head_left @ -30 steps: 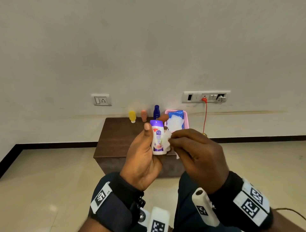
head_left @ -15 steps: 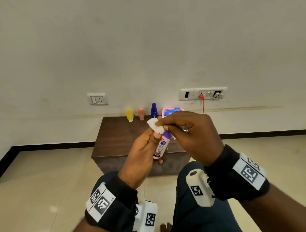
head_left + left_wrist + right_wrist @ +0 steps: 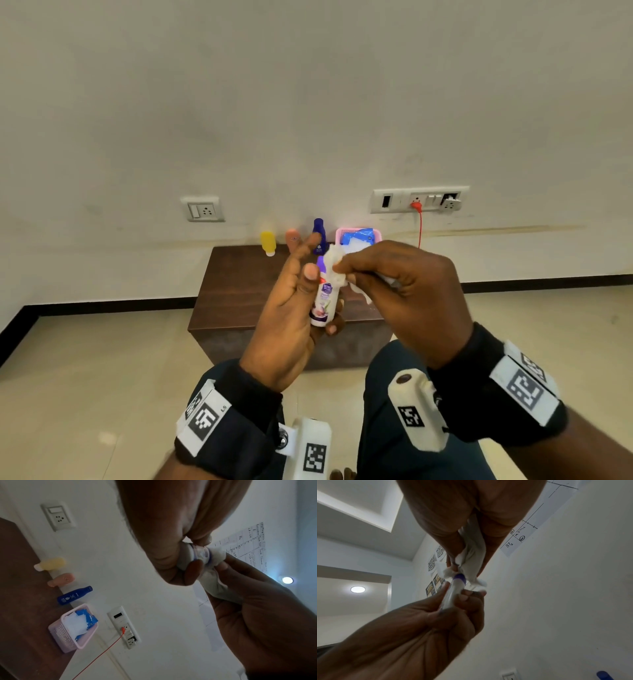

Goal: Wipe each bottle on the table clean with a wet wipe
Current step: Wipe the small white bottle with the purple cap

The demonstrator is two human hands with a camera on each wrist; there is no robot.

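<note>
The left hand (image 3: 291, 318) grips the white bottle (image 3: 324, 301), raised in front of the bench (image 3: 239, 274). The right hand (image 3: 404, 294) pinches the wet wipe (image 3: 334, 263) around its purple cap (image 3: 459, 577), which only the right wrist view exposes. The left wrist view alone shows the pink basket (image 3: 68, 632) beside the blue bottle (image 3: 73, 595).

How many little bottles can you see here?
4. The yellow bottle, peach bottle and blue bottle stand along the table's back edge; the white purple-capped bottle is in the left hand. Others may be hidden behind the hands.
</note>
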